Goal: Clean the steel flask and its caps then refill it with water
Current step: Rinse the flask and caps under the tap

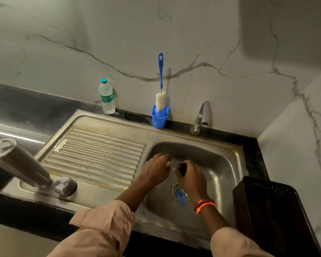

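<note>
Cap (182, 168) washing is underway: your right hand (191, 178) grips it, left hand (156, 168) rubs it with curled fingers; flask (20, 164) remains unrefilled on the sink (100, 119).

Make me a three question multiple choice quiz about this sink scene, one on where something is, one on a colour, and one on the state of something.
1. Where does the steel flask stand?
A. In the sink basin
B. On the draining board's left end
C. Inside the black basket

2. What colour is the bottle brush handle?
A. Blue
B. Red
C. Yellow

3. What are the hands doing?
A. Both hang idle above the counter
B. Both work at a small dark item over the basin
C. One lifts the flask

Answers:
1 B: the flask stands at the left, beside a steel cap.
2 A: the handle rising from the blue holder is blue.
3 B: the left hand and right hand meet over the sink, the right gripping a dark cap.
</note>
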